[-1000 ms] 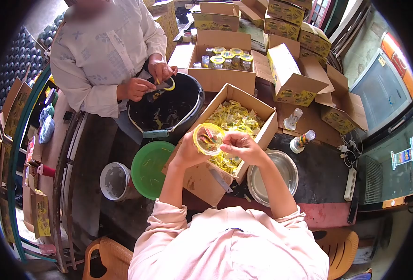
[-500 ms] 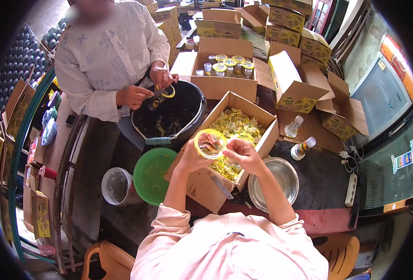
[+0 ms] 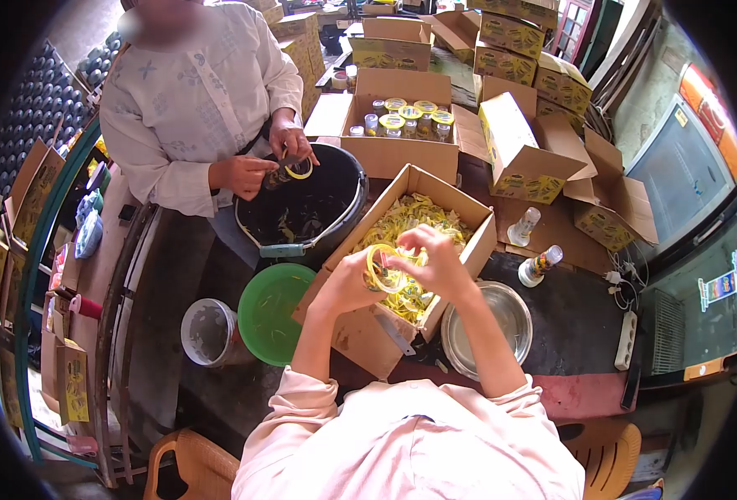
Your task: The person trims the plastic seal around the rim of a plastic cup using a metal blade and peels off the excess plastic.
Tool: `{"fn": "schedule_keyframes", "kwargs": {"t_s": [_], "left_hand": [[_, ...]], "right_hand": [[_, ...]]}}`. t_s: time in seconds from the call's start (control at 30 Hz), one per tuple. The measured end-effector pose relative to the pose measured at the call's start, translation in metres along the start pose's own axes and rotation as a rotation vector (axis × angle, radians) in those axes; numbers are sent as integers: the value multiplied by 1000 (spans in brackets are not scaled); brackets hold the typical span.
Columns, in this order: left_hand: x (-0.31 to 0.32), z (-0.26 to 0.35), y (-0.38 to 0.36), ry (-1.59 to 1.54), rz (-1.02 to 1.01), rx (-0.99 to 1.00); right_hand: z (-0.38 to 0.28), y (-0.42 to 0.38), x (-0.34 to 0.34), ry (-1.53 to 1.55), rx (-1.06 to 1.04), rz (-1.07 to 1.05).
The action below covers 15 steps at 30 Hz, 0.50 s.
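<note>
My left hand (image 3: 345, 283) is wrapped around a clear plastic jar (image 3: 382, 268) with a yellow rim, its mouth tilted toward my right side. Something reddish and dark shows inside the jar, too small to name. My right hand (image 3: 439, 262) is at the jar's mouth, thumb and bent fingers apart, with the thumb reaching over the rim. Both hands are above a cardboard box (image 3: 483, 242) full of yellow plastic strips (image 3: 422, 212). A knife (image 3: 395, 335) lies on the box's near flap.
Across the table, a co-worker's hands (image 3: 256, 173) hold a yellow-rimmed jar over a black bucket (image 3: 302, 242). A green basin (image 3: 272, 321), a white pail (image 3: 208, 333) and a metal bowl (image 3: 487, 337) stand nearby. Two jars (image 3: 541, 265) stand at right. An open box (image 3: 402, 154) holds several jars.
The jar has tilted so its mouth turns more sideways. My right hand has risen at the rim and its fingers have spread. The co-worker's jar has shifted slightly.
</note>
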<state>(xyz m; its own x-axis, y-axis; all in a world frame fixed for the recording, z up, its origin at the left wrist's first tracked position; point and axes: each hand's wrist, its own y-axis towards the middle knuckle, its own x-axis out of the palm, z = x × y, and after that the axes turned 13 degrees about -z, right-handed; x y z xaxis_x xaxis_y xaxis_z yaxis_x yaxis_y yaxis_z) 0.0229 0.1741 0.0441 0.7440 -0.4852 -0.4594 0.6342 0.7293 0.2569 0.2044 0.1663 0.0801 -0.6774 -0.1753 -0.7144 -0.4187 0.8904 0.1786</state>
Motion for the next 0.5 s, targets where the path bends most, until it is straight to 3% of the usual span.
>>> {"fn": "schedule_keyframes", "kwargs": {"t_s": [0.13,0.2,0.4,0.5], "left_hand": [[-2,4,2,24,4,23],[-3,6,-1,47,21,29],[-3,8,-6,8,-86,-87],[-3,7,-4,10,-127,-87]], "right_hand": [[-7,9,17,-240,-11,-14],[0,9,22,-158,-133,33],[-8,8,15,-652,-216,2],[-4,9,14,-645,-225,-21]]}}
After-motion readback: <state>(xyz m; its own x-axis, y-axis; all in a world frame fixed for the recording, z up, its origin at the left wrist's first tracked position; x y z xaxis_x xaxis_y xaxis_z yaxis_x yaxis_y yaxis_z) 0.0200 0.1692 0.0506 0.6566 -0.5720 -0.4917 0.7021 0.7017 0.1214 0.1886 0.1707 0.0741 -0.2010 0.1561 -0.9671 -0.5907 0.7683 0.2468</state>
